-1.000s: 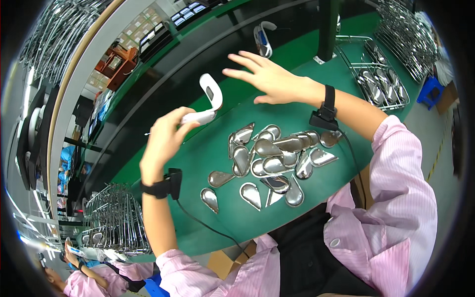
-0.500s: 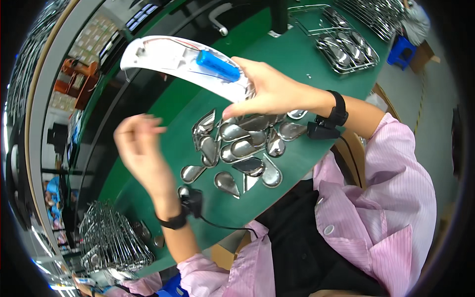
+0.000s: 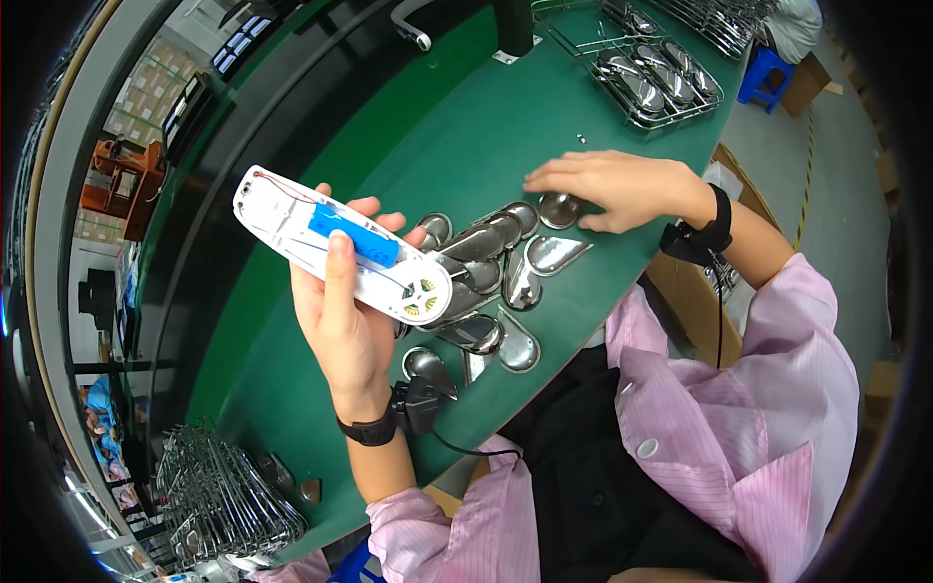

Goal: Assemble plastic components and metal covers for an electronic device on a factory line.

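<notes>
My left hand (image 3: 342,335) holds a long white plastic housing (image 3: 381,288), thumb on top and fingers behind. A blue wrapped battery (image 3: 364,241) lies in its open side, with thin red wire toward the far end and a round, vented part with yellow-green bits at the near end. To the right, my right hand (image 3: 627,189) reaches over the table with fingers stretched out, holding nothing visible. Its fingers and thumb are over a shiny drop-shaped metal piece (image 3: 559,210); whether they touch it is unclear. Several similar metal shells (image 3: 518,342) lie heaped between the hands, partly hidden by the housing.
A wire rack (image 3: 666,119) with shiny metal parts stands at the far right of the green table (image 3: 466,117). Many stacked wire racks (image 3: 224,496) sit at the lower left. A black post (image 3: 513,29) rises at the back; a cardboard box (image 3: 685,301) stands beside the table.
The white housing has passed from my right hand to my left and come lower and nearer. My right hand has let go and moved right, over the metal pieces.
</notes>
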Tool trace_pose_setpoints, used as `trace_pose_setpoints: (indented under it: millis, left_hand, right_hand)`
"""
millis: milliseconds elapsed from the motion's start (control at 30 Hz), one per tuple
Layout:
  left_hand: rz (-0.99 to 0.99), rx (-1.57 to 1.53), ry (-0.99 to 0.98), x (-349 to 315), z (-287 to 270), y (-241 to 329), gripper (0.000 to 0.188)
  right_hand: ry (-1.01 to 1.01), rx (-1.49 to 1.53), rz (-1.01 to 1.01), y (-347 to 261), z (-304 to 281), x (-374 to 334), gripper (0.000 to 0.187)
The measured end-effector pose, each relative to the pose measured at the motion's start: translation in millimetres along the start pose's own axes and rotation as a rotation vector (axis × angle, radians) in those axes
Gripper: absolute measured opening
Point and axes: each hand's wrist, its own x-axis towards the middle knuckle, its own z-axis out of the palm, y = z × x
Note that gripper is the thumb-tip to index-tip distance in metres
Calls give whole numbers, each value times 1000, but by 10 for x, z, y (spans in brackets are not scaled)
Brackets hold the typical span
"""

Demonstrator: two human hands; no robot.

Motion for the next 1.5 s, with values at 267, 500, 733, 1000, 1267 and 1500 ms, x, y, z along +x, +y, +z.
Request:
trace_pose_setpoints:
  millis: [267,500,733,1000,1267,1500]
  left_hand:
    - [-132,-204,43,62,-85,-114,49]
    - [8,-369,102,73,-274,-58,47]
    - [279,-321,258,76,-378,132,53]
    - [367,-189,292,66,-411,208,67]
    - [360,-18,335,113,-425,134,72]
    - [399,-72,192,99,-375,222,100]
  right_hand:
    - [126,-64,122,-89,-347,167,60]
    - [762,897,-265,-872,-483,987,46]
    - [819,533,-383,-1456,-87,1642,56]
    - [771,644,-384,-1461,59,1748,60]
    - [678,658,-334,-1378,-17,1752,59]
    - [165,1080,-56,-1288,-195,1661,49]
